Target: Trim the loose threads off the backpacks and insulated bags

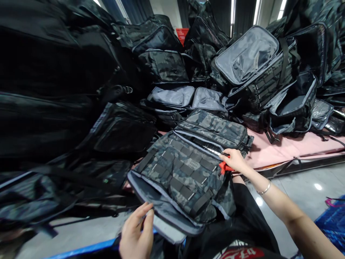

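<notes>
The backpack (183, 172) lay between the hands: the right hand (235, 160) held red snips (223, 167) in a closed grip at its right edge; the left hand (136, 233) met the near edge, its grip unclear.

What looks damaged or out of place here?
Nothing looks damaged. The bag lies with its flap open toward the left hand. The right hand holds a red tool at its upper edge. The heap behind is loose, many unzipped.
</notes>
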### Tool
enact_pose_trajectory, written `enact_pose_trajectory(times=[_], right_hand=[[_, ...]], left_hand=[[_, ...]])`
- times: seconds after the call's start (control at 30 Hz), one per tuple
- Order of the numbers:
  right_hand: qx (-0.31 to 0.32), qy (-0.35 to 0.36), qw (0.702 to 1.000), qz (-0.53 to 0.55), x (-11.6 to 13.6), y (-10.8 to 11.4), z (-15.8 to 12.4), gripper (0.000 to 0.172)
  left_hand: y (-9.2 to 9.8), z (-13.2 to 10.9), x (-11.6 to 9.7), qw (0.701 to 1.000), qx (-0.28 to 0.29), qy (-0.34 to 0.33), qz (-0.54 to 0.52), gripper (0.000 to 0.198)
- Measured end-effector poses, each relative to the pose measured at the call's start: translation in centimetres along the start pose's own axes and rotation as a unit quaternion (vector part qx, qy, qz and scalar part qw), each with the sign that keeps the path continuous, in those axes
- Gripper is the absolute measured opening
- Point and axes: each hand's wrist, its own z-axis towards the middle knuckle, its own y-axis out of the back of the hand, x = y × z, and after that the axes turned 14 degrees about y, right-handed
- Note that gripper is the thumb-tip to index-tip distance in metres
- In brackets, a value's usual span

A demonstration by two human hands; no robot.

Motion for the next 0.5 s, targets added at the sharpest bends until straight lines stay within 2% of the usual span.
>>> enact_pose_trajectory(times=[0.07, 0.13, 0.2, 0.33, 0.5], right_hand=[[-0.011, 0.035, 0.998, -0.051, 0.8, 0.2, 0.0, 0.024], [-0.004, 0.057, 0.991, -0.121, 1.6, 0.2, 0.2, 0.038], [0.037, 0.054, 0.980, -0.187, 2.3, 0.1, 0.5, 0.049], [0.119, 0.043, 0.956, -0.265, 3.2, -0.2, 1.1, 0.042], [0.140, 0.047, 0.947, -0.286, 3.6, -0.3, 1.0, 0.041]], left_hand=[[-0.2, -0.1, 0.1, 1.000, 0.003, 0.000, -0.002, 0.033], [-0.4, -0.3, 0.3, 1.000, -0.001, 0.001, -0.005, 0.033], [-0.5, -0.3, 0.5, 1.000, -0.003, -0.001, -0.003, 0.035], [-0.4, -0.1, 1.1, 1.000, 0.002, -0.009, 0.013, 0.036], [-0.3, 0.0, 1.7, 1.000, 0.002, -0.012, 0.023, 0.035]])
